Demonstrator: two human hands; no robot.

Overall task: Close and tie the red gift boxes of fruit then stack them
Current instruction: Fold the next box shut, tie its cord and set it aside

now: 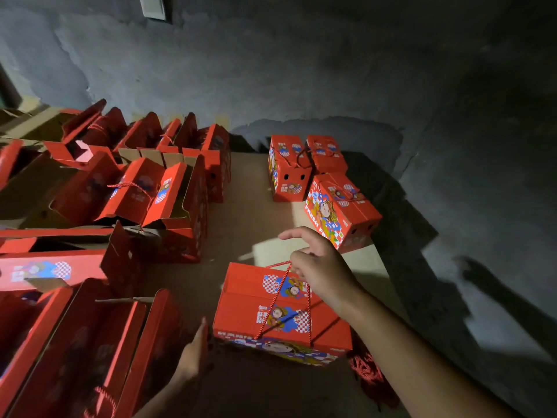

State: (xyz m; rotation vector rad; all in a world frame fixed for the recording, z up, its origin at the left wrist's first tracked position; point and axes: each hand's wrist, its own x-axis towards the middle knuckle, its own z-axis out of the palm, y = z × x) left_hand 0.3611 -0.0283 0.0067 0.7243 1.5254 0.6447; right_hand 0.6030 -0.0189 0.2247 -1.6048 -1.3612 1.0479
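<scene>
Head view is showing most of the job waiting: a large crowd of open boxes (144, 191) is filling the left, flaps standing up. Three closed boxes (340, 206) are sitting side by side at the far right, none yet stacked. Nearest, the closed box (280, 312) is lying on the cardboard floor (241, 212), red with a cartoon print. The right hand (319, 267) is pinching its red cord (281, 285) taut above the lid. The left hand (193, 354), fingers straight, is bracing the box's left end.
</scene>
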